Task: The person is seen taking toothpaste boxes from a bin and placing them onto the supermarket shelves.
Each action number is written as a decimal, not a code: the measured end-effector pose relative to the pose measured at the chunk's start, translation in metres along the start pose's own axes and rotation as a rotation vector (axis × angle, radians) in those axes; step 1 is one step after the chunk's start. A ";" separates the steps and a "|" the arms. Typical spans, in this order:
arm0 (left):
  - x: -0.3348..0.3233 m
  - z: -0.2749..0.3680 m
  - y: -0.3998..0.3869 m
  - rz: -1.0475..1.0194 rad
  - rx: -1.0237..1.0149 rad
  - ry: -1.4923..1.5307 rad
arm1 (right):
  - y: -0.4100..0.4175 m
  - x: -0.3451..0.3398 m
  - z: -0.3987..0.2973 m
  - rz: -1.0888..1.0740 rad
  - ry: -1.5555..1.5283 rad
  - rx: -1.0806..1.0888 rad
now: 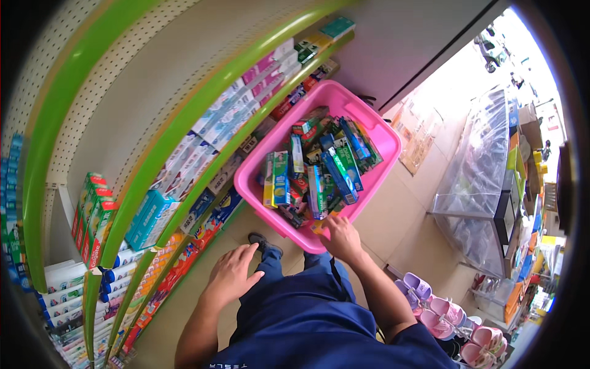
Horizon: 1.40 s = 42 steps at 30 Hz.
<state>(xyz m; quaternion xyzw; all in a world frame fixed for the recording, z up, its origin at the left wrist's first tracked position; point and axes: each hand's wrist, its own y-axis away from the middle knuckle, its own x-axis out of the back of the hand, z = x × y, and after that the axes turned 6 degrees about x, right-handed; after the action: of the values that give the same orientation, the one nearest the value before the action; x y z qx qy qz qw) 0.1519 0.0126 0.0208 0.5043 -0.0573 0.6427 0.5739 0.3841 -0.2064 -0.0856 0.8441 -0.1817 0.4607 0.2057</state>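
Note:
A pink plastic tub [258, 210] stands before me, holding a jumbled heap of toothpaste boxes. My right hand [341, 237] reaches over the tub's near rim, its fingertips at a small yellow-orange box [319, 226]; whether they grip it I cannot tell. My left hand [235, 272] hovers above the floor left of my legs, fingers apart and holding nothing. Near the tub's middle lie a blue and green toothpaste box [341, 177] and a white, green and blue one [317, 191]. A yellow, green and blue box [280, 177] lies at the left of the heap.
Green-edged store shelves [184, 110] along the left hold toothpaste boxes, including red and green ones [94, 219] and a teal stack [150, 219]. Pink and purple sandals [438, 318] are at lower right. A plastic-covered display [474, 184] and flattened cardboard [415, 133] lie to the right.

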 end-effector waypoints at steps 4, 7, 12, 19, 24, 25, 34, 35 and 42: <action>-0.011 0.049 -0.030 -0.084 -0.027 -0.073 | -0.043 0.019 0.057 0.162 -0.049 -0.054; -0.024 0.076 -0.045 -0.081 -0.001 -0.017 | -0.083 0.021 0.099 0.240 -0.005 -0.144; -0.048 0.103 -0.051 -0.135 0.097 0.001 | -0.129 0.016 0.139 -0.019 0.039 -0.290; -0.073 0.110 -0.071 -0.163 0.136 0.074 | -0.128 0.009 0.141 0.074 -0.031 -0.334; -0.091 0.114 -0.114 -0.223 0.042 0.074 | -0.131 -0.002 0.148 -0.013 -0.091 -0.271; -0.094 0.115 -0.126 -0.220 0.012 0.147 | -0.133 -0.002 0.150 0.011 -0.129 -0.272; -0.077 0.133 -0.188 0.116 -0.032 0.771 | -0.117 0.046 0.124 0.128 -0.865 -0.233; -0.075 0.139 -0.192 0.089 -0.002 1.049 | -0.110 0.052 0.113 0.143 -0.950 -0.202; -0.046 0.155 -0.192 -0.044 0.086 1.724 | -0.070 0.085 0.049 0.230 -1.409 -0.156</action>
<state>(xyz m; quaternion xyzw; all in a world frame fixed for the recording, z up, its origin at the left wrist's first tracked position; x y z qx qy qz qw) 0.3874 -0.0552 -0.0340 -0.1370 0.4324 0.7915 0.4097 0.4970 -0.1822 -0.0497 0.8993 -0.3913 -0.1890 0.0494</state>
